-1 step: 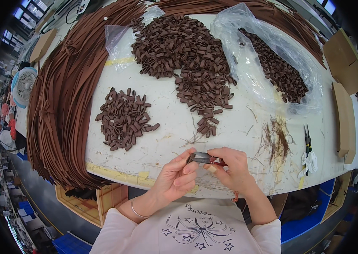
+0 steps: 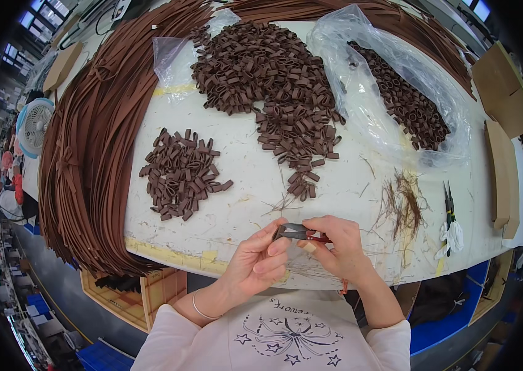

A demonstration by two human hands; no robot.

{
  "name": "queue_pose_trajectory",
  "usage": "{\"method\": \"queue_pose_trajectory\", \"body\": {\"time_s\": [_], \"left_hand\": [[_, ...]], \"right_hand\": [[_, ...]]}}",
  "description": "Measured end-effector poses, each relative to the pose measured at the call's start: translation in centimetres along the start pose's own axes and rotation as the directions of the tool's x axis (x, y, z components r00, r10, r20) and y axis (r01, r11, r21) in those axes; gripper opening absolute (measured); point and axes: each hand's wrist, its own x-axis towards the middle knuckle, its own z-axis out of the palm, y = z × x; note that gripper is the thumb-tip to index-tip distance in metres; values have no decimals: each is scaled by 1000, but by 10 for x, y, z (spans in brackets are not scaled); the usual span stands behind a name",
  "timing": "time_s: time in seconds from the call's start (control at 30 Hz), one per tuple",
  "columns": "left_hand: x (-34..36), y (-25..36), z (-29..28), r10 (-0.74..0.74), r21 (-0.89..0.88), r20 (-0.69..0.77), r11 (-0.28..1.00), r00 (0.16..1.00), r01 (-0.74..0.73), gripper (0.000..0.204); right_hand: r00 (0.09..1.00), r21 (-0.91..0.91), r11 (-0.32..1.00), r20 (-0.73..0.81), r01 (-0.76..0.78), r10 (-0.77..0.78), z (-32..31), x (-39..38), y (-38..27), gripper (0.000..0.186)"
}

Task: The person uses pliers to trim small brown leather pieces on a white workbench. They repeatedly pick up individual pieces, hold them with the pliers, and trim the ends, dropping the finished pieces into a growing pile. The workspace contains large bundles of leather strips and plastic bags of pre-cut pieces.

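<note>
Near the front edge of the table, my left hand (image 2: 254, 263) pinches a small dark brown strap loop (image 2: 277, 234) between thumb and fingers. My right hand (image 2: 342, 248) is closed round red-handled pliers (image 2: 298, 232), whose dark metal jaws reach to the loop. Whether the jaws grip the loop itself or something on it is too small to tell. Beyond my hands a large heap of similar brown loops (image 2: 267, 74) covers the middle of the table, trailing toward me. A smaller pile of loops (image 2: 181, 176) lies to the left.
Long brown straps (image 2: 91, 142) hang along the left edge. A clear plastic bag (image 2: 360, 80) at the far right holds more loops. Loose brown threads (image 2: 405, 201) and black-handled tweezers or scissors (image 2: 449, 207) lie to the right. Cardboard boxes (image 2: 502, 176) stand at the right edge.
The pliers' jaws sit slightly closer together at the loop. Both hands stay almost where they were.
</note>
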Motion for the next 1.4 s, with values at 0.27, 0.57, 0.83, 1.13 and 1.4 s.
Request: {"method": "queue_pose_trajectory", "body": {"time_s": [0.27,0.57,0.83,1.13,1.4], "left_hand": [[-3,-11,2,-65,-150,71,986,995,75,27],[1,-5,0,-3,58,19,998,1000,2,21],[2,-4,-1,-2,126,-45,992,999,7,18],[5,-3,-7,40,169,-40,985,998,-33,17],[6,-2,-7,66,213,-50,976,997,-54,18]], "right_hand": [[993,18,993,-45,113,-112,0,-3,3,23],[939,276,902,182,-333,292,-16,-2,-13,24],[864,305,820,317,-484,392,-26,7,-14,21],[878,302,836,303,-458,371,-25,4,-13,19],[874,338,812,292,-475,389,-22,1,-11,17]]}}
